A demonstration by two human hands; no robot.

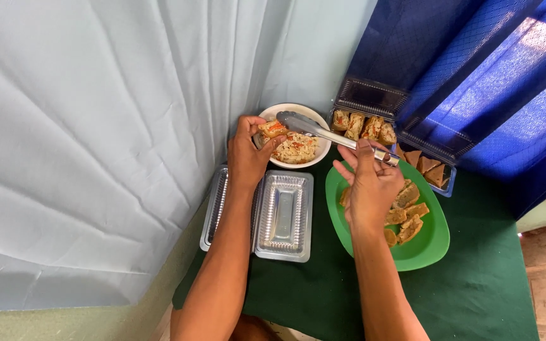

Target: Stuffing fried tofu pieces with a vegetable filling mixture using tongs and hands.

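Your left hand (248, 155) pinches a small piece of bread (272, 129) topped with orange bits, held over the rim of the white bowl (320, 151) of pale shredded filling (295, 149). Your right hand (371, 189) has its grip on the handle end of the metal tongs (323, 131), whose tips reach across the bowl toward the bread (jaws nearly together). Below the right hand lies a green plate (434, 243) with brown slices (406, 218). An open clear plastic container (282, 215) sits empty on the green tabletop (475, 290), just beside your left forearm. Behind, two clear trays (364, 126) hold more pieces.
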